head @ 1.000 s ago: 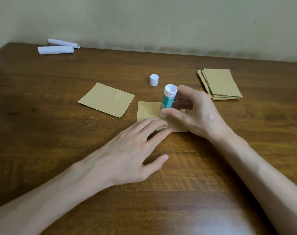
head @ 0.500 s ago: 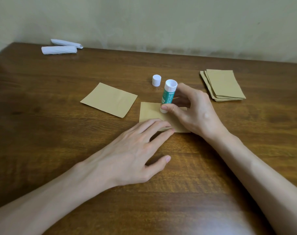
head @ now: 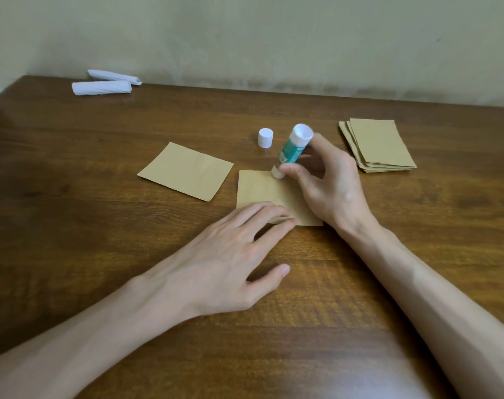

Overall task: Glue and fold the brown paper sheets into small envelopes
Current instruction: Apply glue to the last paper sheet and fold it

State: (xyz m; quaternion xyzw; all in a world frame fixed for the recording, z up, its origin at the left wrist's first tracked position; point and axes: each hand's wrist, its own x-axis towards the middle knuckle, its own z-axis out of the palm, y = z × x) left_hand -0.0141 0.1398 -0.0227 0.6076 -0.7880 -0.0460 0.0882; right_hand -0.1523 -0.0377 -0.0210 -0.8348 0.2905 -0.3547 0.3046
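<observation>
A small brown paper sheet (head: 262,188) lies flat in the middle of the wooden table (head: 72,226). My left hand (head: 227,254) rests with its fingertips pressing the sheet's near edge. My right hand (head: 328,182) grips a green and white glue stick (head: 291,149), tilted, with its tip touching the sheet's far edge. A second brown sheet (head: 187,171) lies to the left. A stack of brown sheets (head: 378,145) sits at the right.
The glue stick's white cap (head: 265,137) stands behind the sheets. Two white rolled papers (head: 104,84) lie at the far left corner. A pale wall runs along the table's back edge.
My right hand has slid the glue stick away from me along the sheet, from near its front to its far edge. My left hand has kept holding the sheet down.
</observation>
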